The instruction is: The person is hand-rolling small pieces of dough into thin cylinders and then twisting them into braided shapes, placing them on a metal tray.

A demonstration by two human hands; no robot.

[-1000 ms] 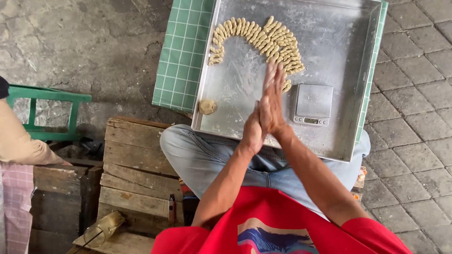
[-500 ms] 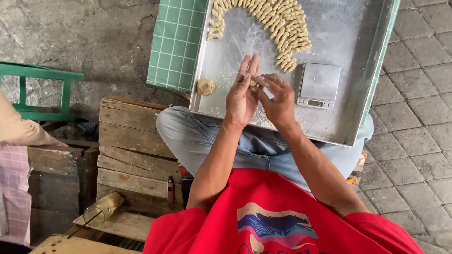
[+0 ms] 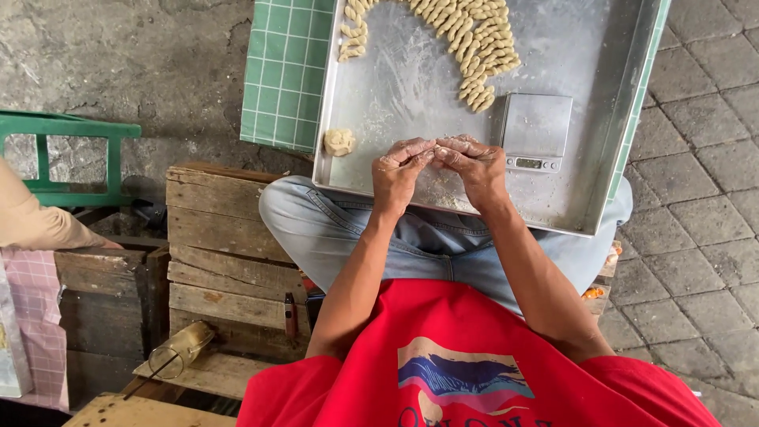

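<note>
A metal tray (image 3: 601, 119) rests across the seated person's lap; over its near edge, the left hand (image 3: 399, 170) and right hand (image 3: 474, 166) meet fingertip to fingertip, pinching a small dough piece (image 3: 435, 150) lying crosswise between them, equally near both.

Two hands over the pan here, the left hand (image 3: 402, 168) and the right hand (image 3: 472, 164), fingertips meeting. One metal tray (image 3: 601, 119), one small digital scale (image 3: 537, 129) on it, one loose lump of dough (image 3: 340, 141). The twisted dough pieces (image 3: 466, 39) run in one curved row, dozens, too tightly packed to count. One green grid mat (image 3: 285, 71) underneath.
</note>
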